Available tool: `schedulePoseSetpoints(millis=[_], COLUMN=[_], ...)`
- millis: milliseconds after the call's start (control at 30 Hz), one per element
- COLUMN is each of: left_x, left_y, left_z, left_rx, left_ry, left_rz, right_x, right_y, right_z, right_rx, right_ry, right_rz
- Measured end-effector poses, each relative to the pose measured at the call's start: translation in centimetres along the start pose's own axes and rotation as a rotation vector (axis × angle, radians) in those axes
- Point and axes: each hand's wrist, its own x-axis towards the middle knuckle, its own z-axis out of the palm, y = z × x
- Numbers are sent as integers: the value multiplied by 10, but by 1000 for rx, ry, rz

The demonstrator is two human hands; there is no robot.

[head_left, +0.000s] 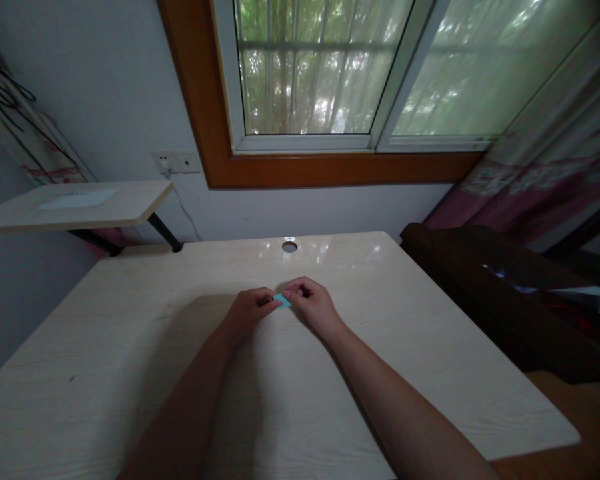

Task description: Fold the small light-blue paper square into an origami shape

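A small light-blue piece of what looks like paper is held between my two hands, over the far middle of the pale wooden desk. My left hand pinches its left side between thumb and fingers. On the other side, my right hand has its thumb and fingertips closed at the upper right edge of the piece. Fingers cover part of it, so its full shape is hidden.
A round cable hole is near the desk's back edge. At the left stands a raised shelf on black legs, with a paper sheet on it. Beyond are a window and wall sockets. Dark brown furniture stands at the right.
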Motion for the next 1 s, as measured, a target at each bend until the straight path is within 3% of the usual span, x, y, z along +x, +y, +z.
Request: schedulePoseSetpoints(millis=[400, 700, 1000], left_x=[-1, 1, -1], left_y=[-4, -7, -5], left_z=[-2, -3, -2], left_rx=[-106, -121, -140], left_ry=[55, 84, 73], left_rz=[-36, -45, -24], right_x=[0, -2, -2], right_y=[2, 0, -2], right_z=[0, 0, 0], right_rx=[-42, -270, -252], right_ry=[6, -197, -122], right_rz=[-3, -26, -27])
